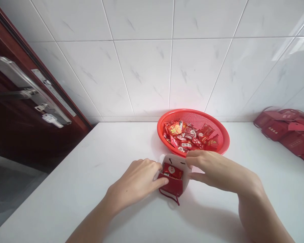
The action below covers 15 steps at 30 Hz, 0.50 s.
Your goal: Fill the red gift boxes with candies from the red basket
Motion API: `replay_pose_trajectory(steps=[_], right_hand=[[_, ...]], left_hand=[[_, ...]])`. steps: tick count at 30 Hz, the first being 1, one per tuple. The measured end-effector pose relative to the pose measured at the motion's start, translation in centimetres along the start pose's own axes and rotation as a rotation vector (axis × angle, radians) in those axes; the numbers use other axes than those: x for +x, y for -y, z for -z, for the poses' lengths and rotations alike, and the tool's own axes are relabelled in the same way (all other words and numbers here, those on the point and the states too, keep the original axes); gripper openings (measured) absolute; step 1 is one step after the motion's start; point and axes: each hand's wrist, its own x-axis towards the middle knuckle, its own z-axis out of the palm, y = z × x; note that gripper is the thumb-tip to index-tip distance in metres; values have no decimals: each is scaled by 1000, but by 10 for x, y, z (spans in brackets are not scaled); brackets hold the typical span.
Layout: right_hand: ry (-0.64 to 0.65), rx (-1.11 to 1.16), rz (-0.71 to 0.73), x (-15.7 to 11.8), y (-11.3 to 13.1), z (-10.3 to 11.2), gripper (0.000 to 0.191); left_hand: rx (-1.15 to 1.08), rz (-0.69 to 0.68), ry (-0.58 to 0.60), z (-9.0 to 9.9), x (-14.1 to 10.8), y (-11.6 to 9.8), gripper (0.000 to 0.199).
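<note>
A white table (121, 143) is holding up a red plastic basket (205, 120), which is holding lots of wrapped snacks (188, 137). In front, a small red gift box (172, 187) is sitting open, with red packets (172, 170) inside. It is sitting between the hands: the left hand (136, 180) is gripping its left side; the right hand (212, 168) is bending at its right edge, maybe gripping, I cannot tell.

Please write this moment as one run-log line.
left hand: holding open box; right hand: at box's right side; red packet: inside box; basket: behind box
</note>
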Motion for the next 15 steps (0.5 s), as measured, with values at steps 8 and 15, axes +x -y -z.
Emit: replay_pose_trajectory(steps=[8,15], right_hand=[[120,5,82,7,4,-1,20],[250,28,111,14,2,-8,22]], left_hand=[[-1,-45,-65,-14,16,3,8],[-56,-46,-71,-20,18,7,12]])
